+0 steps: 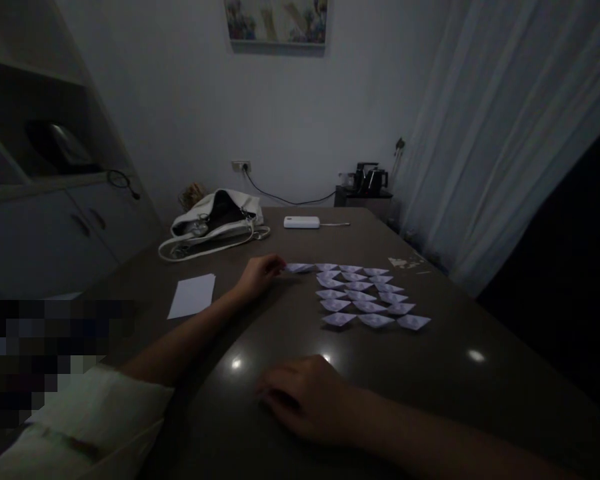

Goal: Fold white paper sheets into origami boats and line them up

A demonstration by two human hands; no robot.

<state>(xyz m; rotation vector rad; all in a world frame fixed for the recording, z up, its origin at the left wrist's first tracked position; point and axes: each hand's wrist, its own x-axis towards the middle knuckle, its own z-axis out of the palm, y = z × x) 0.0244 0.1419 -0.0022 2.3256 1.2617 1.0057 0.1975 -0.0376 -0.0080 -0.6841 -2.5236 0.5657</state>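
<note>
My left hand [263, 274] reaches across the table, its fingers closed at the left tip of a folded paper boat [300, 268]. That boat is at the left end of the farthest row. To its right and nearer to me, several more white paper boats [363, 297] stand in close rows. My right hand [307, 400] rests on the table near me, fingers loosely curled, with nothing visible in it. A stack of white paper sheets [193, 295] lies left of my left forearm.
At the far left of the table [280, 320] sits a white handbag [217, 223]. A white power bank [301, 223] with a short cable lies at the far edge. Paper scraps [405, 263] lie near the right edge. Behind stands a black kettle [375, 180]; a sheer curtain [500, 100] hangs at right.
</note>
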